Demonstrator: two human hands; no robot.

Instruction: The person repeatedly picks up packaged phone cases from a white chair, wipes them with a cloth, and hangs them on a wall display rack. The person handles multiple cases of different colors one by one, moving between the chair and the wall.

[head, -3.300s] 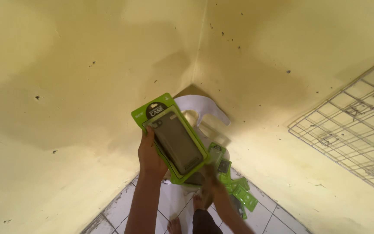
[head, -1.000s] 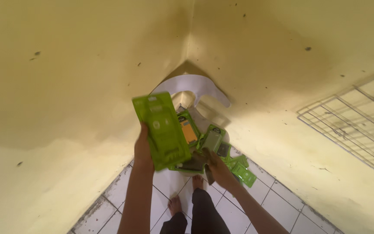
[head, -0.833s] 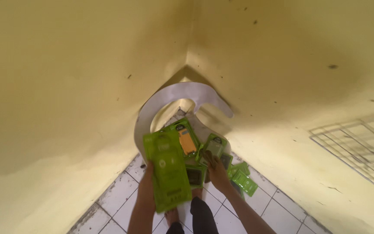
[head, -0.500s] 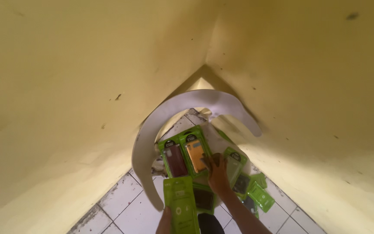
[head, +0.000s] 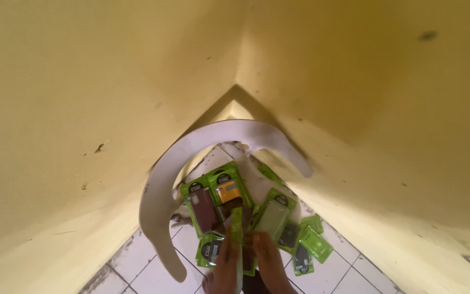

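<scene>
Both hands, the left hand [head: 225, 264] and the right hand [head: 267, 261], are closed on one green pack [head: 237, 231] held edge-on over the packs [head: 213, 198] on the tiled floor [head: 137, 261], so placing it seems next.

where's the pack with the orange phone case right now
The orange-case pack lies on the tiled floor in the corner, right beside the dark red-case pack, inside the white curved board.

Storeroom corner, yellow walls [head: 82, 81], tiled floor [head: 137, 261], heaped phone-case packs [head: 213, 201]
</scene>
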